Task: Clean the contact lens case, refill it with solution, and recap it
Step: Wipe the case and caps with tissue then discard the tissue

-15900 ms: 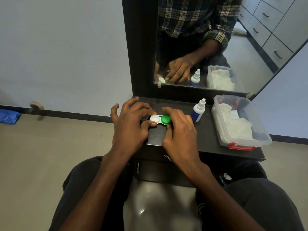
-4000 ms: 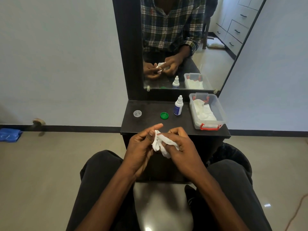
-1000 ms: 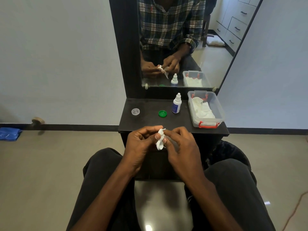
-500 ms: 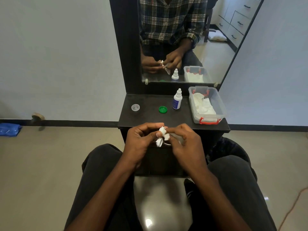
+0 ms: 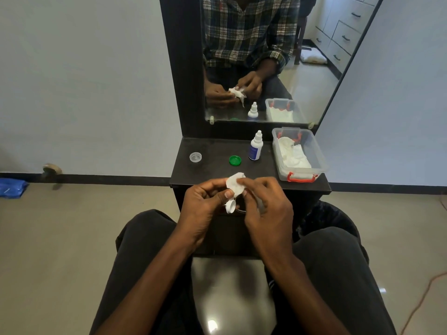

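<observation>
Head view: the cleaning stage appears under way, with both caps off, the clear cap (image 5: 195,156) and the green cap (image 5: 235,160) lying apart on the dark shelf (image 5: 261,176) beside the solution bottle (image 5: 254,146) and the tissue box (image 5: 323,157); refilling and recapping seem still to come. Above the lap, at the shelf's near edge, the left hand (image 5: 205,204) pinches the white lens case (image 5: 230,206) between thumb and curled fingers. The right hand (image 5: 263,201), fingers bent, presses a tissue (image 5: 235,183) onto the case's upper well.
</observation>
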